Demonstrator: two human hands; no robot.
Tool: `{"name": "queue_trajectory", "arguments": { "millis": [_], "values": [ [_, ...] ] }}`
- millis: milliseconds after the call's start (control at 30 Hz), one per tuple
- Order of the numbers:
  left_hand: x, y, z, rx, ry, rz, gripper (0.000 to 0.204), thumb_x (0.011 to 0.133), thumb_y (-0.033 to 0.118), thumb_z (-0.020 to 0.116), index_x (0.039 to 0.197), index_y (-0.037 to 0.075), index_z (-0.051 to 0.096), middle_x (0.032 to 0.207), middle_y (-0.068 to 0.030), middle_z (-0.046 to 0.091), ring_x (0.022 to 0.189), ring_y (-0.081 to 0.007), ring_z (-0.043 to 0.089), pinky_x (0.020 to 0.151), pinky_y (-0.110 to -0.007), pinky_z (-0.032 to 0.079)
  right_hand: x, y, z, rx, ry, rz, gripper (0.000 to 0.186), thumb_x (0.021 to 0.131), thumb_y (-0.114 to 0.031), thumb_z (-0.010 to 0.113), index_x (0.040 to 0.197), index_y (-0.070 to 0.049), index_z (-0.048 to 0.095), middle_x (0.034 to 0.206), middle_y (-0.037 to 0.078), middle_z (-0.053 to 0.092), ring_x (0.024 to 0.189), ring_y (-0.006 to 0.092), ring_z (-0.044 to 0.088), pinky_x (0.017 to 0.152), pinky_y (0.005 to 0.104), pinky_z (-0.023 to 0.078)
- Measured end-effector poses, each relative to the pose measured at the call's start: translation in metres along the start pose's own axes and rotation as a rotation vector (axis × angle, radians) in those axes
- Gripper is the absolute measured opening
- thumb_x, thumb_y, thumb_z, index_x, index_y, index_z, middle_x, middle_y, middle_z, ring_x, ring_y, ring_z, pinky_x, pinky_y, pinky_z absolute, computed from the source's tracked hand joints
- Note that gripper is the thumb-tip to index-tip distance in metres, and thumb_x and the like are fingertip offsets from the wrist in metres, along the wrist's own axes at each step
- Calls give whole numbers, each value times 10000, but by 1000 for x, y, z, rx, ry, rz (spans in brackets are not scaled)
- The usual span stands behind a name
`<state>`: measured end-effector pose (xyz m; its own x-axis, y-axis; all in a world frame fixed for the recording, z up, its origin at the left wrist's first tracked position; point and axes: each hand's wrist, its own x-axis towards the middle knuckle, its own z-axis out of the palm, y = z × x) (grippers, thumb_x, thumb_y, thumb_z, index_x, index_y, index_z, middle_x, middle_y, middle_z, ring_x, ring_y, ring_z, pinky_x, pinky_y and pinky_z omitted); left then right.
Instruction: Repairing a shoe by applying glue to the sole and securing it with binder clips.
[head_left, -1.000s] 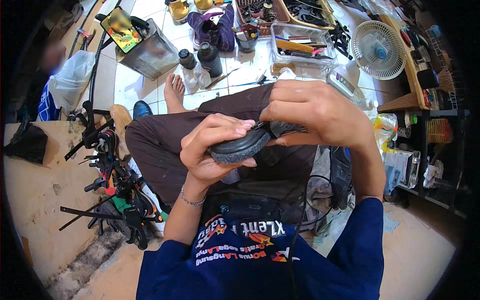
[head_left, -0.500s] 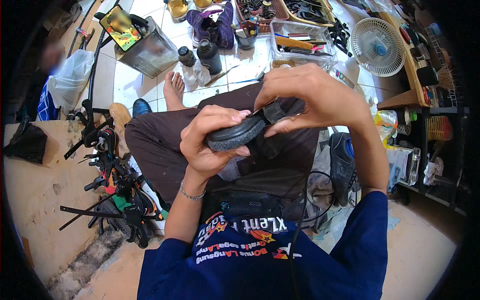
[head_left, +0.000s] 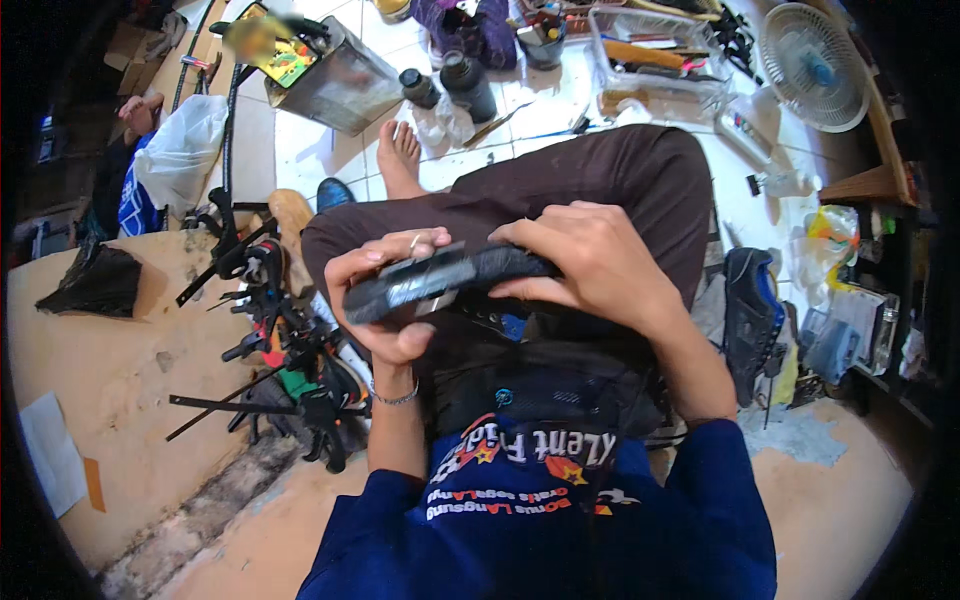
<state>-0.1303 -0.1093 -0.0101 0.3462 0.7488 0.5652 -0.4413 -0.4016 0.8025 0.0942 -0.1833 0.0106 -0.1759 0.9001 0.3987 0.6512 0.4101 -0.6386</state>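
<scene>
A black sandal [head_left: 430, 282] is held across my lap between both hands, its long side edge facing up and a shiny pale strip showing along it. My left hand [head_left: 378, 290] is closed round one end, with the thumb below and the fingers on the far side; a ring shows on one finger. At the other end my right hand [head_left: 600, 262] pinches the sandal between thumb and fingers. Some blur hides its finer detail. Beneath it lie my crossed legs in brown trousers [head_left: 620, 165].
A dark shoe [head_left: 748, 315] rests to my right. Black clamps and tools [head_left: 265, 290] crowd my left. Farther off stand a metal can [head_left: 345, 85], two dark bottles [head_left: 466, 85], a clear tool bin [head_left: 655, 60] and a white fan [head_left: 815, 68]. Another person's hand [head_left: 140, 112] shows at far left.
Both hands have come lower and nearer my body with the sandal. It has turned so its edge faces up. My right hand has dropped from its arched position, and the view has shifted.
</scene>
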Motion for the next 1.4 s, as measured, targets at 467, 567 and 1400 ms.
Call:
{"name": "queue_trajectory", "arguments": {
  "millis": [467,567,1400],
  "values": [
    [-1,15,-9,-371,-162,153,192,942,217,584,1114,136,558,1094,-90,599,1030,-451,567,1009,-835,205,19,-61,-57,-259,-58,-86,535,581,-380,788,1040,-117,707,952,37,685,763,190,597,684,339,439],
    [-7,22,-7,-438,-84,81,192,968,264,546,1118,147,573,1068,-63,610,1011,-409,570,1036,-828,159,23,-59,-75,-122,-206,-35,626,593,-453,823,1091,-96,688,996,63,683,776,225,617,698,359,450],
    [6,31,56,-445,427,-250,811,704,205,879,1291,167,321,1099,-127,541,1085,-327,543,1004,-455,466,33,-59,-34,18,0,-84,479,848,-351,694,1207,-49,598,1016,114,633,936,288,626,821,388,506]
  ]
}}
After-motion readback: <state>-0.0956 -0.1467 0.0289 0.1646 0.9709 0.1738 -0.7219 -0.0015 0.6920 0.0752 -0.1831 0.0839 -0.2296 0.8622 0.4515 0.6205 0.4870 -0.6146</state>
